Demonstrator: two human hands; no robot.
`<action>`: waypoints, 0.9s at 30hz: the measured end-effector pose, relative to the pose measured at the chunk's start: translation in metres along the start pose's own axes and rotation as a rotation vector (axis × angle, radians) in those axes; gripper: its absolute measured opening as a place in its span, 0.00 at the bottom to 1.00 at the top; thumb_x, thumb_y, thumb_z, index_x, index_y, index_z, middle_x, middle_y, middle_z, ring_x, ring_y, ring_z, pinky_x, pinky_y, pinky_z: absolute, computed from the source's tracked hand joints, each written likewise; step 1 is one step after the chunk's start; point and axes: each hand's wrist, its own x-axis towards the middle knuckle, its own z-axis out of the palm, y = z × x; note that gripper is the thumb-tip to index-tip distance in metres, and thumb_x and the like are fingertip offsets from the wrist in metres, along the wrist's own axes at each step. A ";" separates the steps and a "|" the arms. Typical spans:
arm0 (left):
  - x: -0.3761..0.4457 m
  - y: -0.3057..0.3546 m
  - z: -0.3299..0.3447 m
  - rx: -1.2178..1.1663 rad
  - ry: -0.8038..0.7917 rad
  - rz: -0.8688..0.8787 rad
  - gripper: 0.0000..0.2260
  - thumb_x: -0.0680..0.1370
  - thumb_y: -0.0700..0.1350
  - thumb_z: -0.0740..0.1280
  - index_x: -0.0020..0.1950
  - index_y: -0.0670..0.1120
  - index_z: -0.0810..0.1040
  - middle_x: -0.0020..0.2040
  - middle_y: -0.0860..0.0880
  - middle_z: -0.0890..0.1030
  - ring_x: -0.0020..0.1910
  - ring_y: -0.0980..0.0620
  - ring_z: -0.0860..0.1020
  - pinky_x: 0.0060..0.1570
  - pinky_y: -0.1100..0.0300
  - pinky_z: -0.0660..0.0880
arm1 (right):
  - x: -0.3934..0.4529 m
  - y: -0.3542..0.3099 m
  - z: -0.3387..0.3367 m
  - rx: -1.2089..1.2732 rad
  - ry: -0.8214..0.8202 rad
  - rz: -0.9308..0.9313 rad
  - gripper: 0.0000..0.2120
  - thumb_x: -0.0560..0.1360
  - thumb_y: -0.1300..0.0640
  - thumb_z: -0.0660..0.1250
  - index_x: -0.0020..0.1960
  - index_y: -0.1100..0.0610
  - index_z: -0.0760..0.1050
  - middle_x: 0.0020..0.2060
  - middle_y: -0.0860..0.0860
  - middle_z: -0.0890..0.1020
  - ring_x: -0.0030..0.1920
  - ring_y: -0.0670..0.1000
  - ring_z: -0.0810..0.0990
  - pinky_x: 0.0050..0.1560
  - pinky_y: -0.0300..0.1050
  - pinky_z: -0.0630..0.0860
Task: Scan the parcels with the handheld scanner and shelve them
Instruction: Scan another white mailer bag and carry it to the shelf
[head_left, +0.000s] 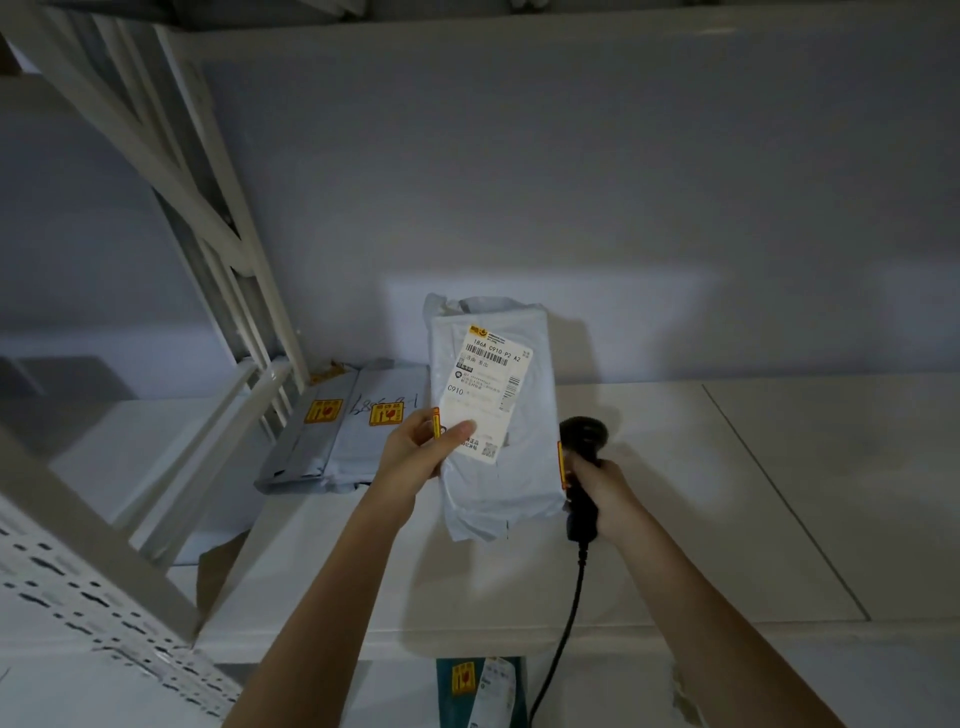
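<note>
My left hand holds a grey plastic mailer parcel upright by its left edge, thumb on the white shipping label that faces me. My right hand grips the black handheld scanner just to the right of the parcel; its head sits behind the parcel's right edge and its black cable hangs down. Both are above the white shelf board.
Two grey mailers with yellow fragile stickers lie at the shelf's left end, by the white upright. A teal parcel shows on the level below. The perforated shelf post is at lower left. The wall is behind.
</note>
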 end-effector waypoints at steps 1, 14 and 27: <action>0.002 -0.001 0.001 -0.010 0.005 0.003 0.14 0.72 0.43 0.73 0.55 0.44 0.77 0.50 0.49 0.84 0.47 0.52 0.83 0.38 0.61 0.78 | -0.005 -0.004 -0.005 0.104 0.026 -0.034 0.07 0.74 0.62 0.64 0.38 0.61 0.71 0.28 0.54 0.71 0.22 0.50 0.70 0.24 0.38 0.70; 0.027 -0.031 0.053 -0.173 -0.006 -0.040 0.21 0.70 0.40 0.75 0.59 0.39 0.72 0.56 0.44 0.82 0.52 0.46 0.82 0.48 0.52 0.80 | -0.130 -0.068 -0.001 0.082 -0.122 -0.465 0.05 0.74 0.62 0.63 0.40 0.59 0.70 0.26 0.51 0.71 0.23 0.49 0.68 0.24 0.40 0.69; 0.023 -0.040 0.061 -0.055 -0.014 0.008 0.20 0.71 0.41 0.74 0.59 0.40 0.71 0.53 0.45 0.79 0.48 0.49 0.77 0.39 0.62 0.72 | -0.127 -0.043 0.030 -0.082 -0.042 -0.445 0.06 0.74 0.60 0.61 0.40 0.61 0.68 0.28 0.54 0.70 0.20 0.48 0.68 0.23 0.37 0.68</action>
